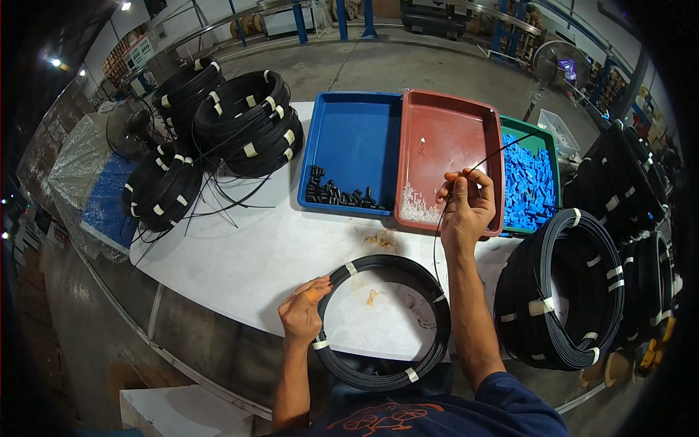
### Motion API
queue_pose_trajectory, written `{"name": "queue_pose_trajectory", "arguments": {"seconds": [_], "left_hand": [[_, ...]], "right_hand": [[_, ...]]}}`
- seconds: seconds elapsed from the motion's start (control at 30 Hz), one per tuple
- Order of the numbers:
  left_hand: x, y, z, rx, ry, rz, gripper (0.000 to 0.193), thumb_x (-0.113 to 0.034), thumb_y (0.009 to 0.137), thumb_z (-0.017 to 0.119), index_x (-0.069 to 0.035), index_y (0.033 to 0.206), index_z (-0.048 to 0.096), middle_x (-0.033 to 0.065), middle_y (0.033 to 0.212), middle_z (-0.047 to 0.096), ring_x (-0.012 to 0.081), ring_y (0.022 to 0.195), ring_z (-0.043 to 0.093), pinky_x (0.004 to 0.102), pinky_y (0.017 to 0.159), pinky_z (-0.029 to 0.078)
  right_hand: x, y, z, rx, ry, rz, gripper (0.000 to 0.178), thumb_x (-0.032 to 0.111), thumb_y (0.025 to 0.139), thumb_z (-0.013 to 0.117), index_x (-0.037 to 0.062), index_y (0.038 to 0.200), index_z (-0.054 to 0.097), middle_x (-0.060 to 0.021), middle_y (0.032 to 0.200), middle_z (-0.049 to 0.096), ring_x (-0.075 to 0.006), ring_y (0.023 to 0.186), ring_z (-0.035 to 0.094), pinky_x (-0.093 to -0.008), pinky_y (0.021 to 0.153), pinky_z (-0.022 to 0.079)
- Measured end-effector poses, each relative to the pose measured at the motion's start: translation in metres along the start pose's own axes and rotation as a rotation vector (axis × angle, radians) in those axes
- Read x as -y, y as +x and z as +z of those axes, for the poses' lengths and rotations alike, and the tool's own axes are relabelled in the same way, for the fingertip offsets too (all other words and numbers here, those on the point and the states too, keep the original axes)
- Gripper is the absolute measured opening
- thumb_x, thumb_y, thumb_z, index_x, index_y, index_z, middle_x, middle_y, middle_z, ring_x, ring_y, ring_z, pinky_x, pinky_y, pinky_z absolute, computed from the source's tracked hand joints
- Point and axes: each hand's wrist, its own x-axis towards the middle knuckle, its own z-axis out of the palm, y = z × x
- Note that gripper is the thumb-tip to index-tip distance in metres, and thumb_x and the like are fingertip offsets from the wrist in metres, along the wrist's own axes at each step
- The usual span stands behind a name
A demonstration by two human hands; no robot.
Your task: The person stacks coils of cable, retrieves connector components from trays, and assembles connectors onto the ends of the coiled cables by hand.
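Note:
A coil of black cable, bound with several strips of pale tape, hangs partly over the near edge of the white table. My left hand is closed around its left side. The loose cable end rises from the coil's right side. My right hand pinches that end above the red tray, with the tip pointing toward the upper right. Small clear pieces lie in the red tray's near left corner, close to my right hand.
A blue tray holds small black pieces. Many blue pieces fill a green tray. Taped cable coils are stacked at the left and at the right. Loose cable ends stick out from the left stacks.

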Motion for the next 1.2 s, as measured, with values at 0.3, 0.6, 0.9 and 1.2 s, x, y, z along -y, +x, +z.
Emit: {"name": "queue_pose_trajectory", "arguments": {"seconds": [0.3,0.6,0.9,1.2], "left_hand": [[-0.024,0.025,0.01,0.062,0.146,-0.287,0.026,0.008,0.092,0.058,0.002,0.115,0.067,0.0202,0.107,0.075,0.0292,0.1,0.075,0.0345,0.085,0.058],[-0.03,0.048,0.009,0.499,0.159,-0.387,0.046,0.005,0.085,0.068,0.0,0.13,0.06,0.0233,0.117,0.07,0.0385,0.107,0.069,0.0416,0.091,0.054],[0.016,0.086,0.057,0.772,-0.045,-0.203,0.062,0.014,0.076,0.063,-0.005,0.134,0.06,0.0216,0.122,0.068,0.0418,0.114,0.063,0.0437,0.098,0.051],[0.01,0.122,0.109,1.2,-0.151,-0.038,0.055,-0.011,0.076,0.074,-0.005,0.13,0.066,0.0234,0.12,0.069,0.0389,0.11,0.067,0.0428,0.102,0.05]], "right_hand": [[0.008,-0.001,0.006,-0.014,-0.082,-0.046,0.013,0.005,0.099,0.065,0.0015,0.111,0.059,-0.0128,0.095,0.071,-0.0111,0.065,0.06,-0.0236,0.054,0.047],[-0.012,0.012,0.008,0.097,-0.34,0.126,0.011,0.002,0.094,0.069,0.0005,0.105,0.067,-0.0094,0.089,0.073,-0.0091,0.065,0.063,-0.0219,0.055,0.048],[-0.032,0.0,0.047,0.435,-0.692,0.537,0.011,-0.002,0.09,0.071,-0.0022,0.101,0.069,-0.0069,0.089,0.073,-0.0102,0.075,0.064,-0.0254,0.065,0.051],[-0.025,-0.03,-0.002,0.395,-0.996,0.156,0.01,0.004,0.084,0.074,0.001,0.093,0.073,-0.0147,0.08,0.071,-0.0226,0.067,0.066,-0.0341,0.062,0.05]]}}
